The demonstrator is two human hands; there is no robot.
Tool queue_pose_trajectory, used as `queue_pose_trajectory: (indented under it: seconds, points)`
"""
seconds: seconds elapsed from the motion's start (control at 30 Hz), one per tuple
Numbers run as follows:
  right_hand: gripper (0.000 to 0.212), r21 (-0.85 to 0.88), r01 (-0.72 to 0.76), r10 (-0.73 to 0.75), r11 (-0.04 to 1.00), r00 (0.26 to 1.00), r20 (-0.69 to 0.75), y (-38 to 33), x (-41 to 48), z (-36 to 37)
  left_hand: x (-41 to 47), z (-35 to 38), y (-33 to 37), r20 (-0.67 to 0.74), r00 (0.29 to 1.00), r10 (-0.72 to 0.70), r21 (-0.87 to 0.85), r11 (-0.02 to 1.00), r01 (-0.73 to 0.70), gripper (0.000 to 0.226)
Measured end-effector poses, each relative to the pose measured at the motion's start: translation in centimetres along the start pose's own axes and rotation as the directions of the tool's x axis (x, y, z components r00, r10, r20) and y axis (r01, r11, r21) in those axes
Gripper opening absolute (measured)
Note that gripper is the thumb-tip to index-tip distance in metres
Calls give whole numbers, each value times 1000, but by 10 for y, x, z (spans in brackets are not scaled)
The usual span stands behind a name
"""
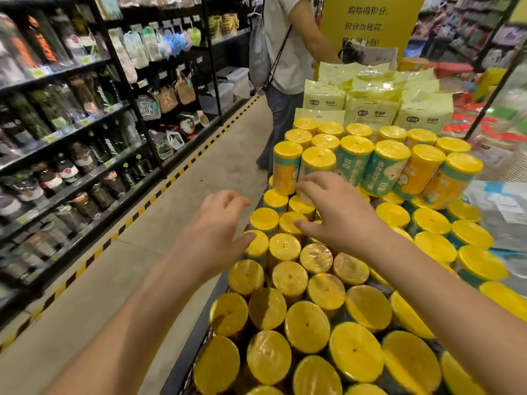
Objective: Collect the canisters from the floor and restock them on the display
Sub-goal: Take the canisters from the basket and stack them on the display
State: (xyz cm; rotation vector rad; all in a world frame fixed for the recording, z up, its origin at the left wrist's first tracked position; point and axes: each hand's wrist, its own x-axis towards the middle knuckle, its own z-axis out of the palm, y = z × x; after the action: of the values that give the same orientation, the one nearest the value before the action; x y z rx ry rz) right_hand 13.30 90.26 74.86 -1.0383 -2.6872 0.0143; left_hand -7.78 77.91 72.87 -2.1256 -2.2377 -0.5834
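My right hand spread wide on the yellow-lidded canisters, my left hand open, empty, just beside them.

The yellow sign reads "购物得积分, 积分当钱花". A black bag on the shelf says "CHANCE"; other labels are too blurred.

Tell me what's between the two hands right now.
In the head view, a few upright yellow-lidded canisters on the display's edge sit between the left hand and right hand; nothing else.
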Motion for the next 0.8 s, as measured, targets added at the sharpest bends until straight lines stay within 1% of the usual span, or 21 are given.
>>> queue_pose_trajectory:
  seconds: [0.1, 0.13, 0.2, 0.27, 0.33, 0.43, 0.57, 0.67, 0.8]
  points:
    - [64, 60, 130, -134, 990, 989, 69, -39, -34, -10, -33, -13, 13, 16, 1000, 16, 112, 994, -17, 58]
    - [62, 65, 165, -170, 984, 982, 85, -49, -44, -12, -46, -18, 18, 17, 1000, -5, 129, 992, 3, 57]
    - [59, 84, 206, -215, 975, 970, 117, -69, -61, -17, -72, -28, 28, 33, 993, -111, 157, 982, 104, 59]
    - [59, 112, 246, -261, 963, 955, 140, -89, -77, -23, -103, -37, 38, 51, 970, -239, 198, 954, 224, 61]
    - [58, 134, 303, -322, 944, 934, 156, -110, -92, -25, -141, -43, 47, 50, 942, -331, 215, 925, 314, 60]
    - [57, 183, 419, -448, 889, 879, 163, -146, -112, -24, -205, -46, 56, 32, 876, -481, 238, 855, 461, 58]
    - [57, 235, 570, -610, 787, 775, 164, -194, -137, -13, -285, -45, 64, 6, 773, -634, 260, 748, 611, 57]
    - [57, 280, 636, -693, 719, 689, 212, -236, -155, 0, -343, -45, 69, 9, 687, -727, 282, 661, 696, 59]
    - [59, 315, 703, -770, 637, 592, 238, -294, -182, 22, -419, -49, 67, -11, 586, -810, 266, 563, 783, 57]
